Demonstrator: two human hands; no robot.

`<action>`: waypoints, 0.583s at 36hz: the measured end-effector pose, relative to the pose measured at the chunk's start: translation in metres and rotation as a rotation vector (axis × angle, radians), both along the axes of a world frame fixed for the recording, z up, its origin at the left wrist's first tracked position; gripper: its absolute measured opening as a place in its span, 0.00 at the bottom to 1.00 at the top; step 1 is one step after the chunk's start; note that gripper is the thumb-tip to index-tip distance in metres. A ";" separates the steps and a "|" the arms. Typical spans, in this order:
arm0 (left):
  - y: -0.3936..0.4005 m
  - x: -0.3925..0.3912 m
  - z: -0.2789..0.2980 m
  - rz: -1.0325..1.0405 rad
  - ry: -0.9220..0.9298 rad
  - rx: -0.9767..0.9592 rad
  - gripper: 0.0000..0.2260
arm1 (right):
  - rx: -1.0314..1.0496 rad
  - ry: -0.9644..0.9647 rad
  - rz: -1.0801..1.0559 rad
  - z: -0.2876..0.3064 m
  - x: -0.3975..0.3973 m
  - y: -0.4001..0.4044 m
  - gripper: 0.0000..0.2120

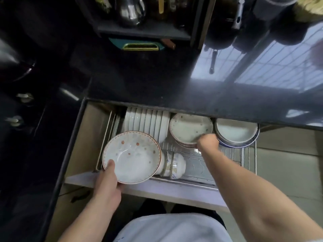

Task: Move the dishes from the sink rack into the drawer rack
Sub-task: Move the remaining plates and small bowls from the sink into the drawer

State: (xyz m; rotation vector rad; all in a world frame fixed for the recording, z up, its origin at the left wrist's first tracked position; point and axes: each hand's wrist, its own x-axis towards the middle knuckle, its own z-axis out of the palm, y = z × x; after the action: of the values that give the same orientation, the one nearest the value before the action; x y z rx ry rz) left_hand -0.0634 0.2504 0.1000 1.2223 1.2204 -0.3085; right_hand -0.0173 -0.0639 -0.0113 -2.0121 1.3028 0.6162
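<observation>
- A dotted bowl (132, 157) is gripped at its near rim by the left hand (108, 182), thumb inside, likely waiting its turn over the drawer rack (227, 154).
- A second dotted bowl (190, 131) is pinched at its rim by the right hand (208, 141), seemingly to seat it on a stack.
- Upright plates (146, 123) are ranked beyond the left hand.

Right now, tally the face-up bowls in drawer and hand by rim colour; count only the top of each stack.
Brown rim: 2, the held bowl and the stack top.
Blue rim: 1, the blue bowl.
Total: 3.
</observation>
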 end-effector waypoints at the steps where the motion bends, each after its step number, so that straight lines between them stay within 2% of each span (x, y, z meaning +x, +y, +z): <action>1: 0.005 0.003 -0.002 -0.004 -0.005 -0.009 0.19 | 0.006 0.002 -0.033 -0.005 0.002 0.003 0.15; 3: 0.010 0.007 0.000 -0.014 0.000 -0.033 0.18 | -0.007 0.007 -0.094 -0.019 0.002 0.003 0.16; 5: 0.012 0.010 0.000 -0.028 0.002 -0.053 0.18 | 0.026 0.009 -0.201 -0.026 0.001 0.002 0.22; 7: 0.015 0.012 0.001 -0.045 0.010 -0.056 0.17 | 0.033 0.050 -0.226 -0.029 -0.001 0.003 0.20; 10: 0.019 0.015 0.004 -0.082 0.010 -0.048 0.17 | -0.019 0.098 -0.144 -0.015 -0.003 0.010 0.14; 14: 0.024 0.020 0.007 -0.112 0.013 -0.043 0.17 | -0.053 0.129 0.042 -0.020 -0.001 0.003 0.17; 17: 0.025 0.024 0.006 -0.125 0.018 -0.050 0.18 | -0.037 0.116 0.158 -0.022 -0.002 -0.002 0.15; 21: 0.020 0.029 0.004 -0.140 0.022 -0.050 0.18 | 0.100 0.069 0.025 -0.009 -0.005 -0.001 0.11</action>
State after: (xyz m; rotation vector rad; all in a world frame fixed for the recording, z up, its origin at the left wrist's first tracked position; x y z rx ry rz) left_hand -0.0345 0.2702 0.1038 1.2664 1.1418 -0.4544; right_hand -0.0225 -0.0652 -0.0208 -1.9439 1.2627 0.7535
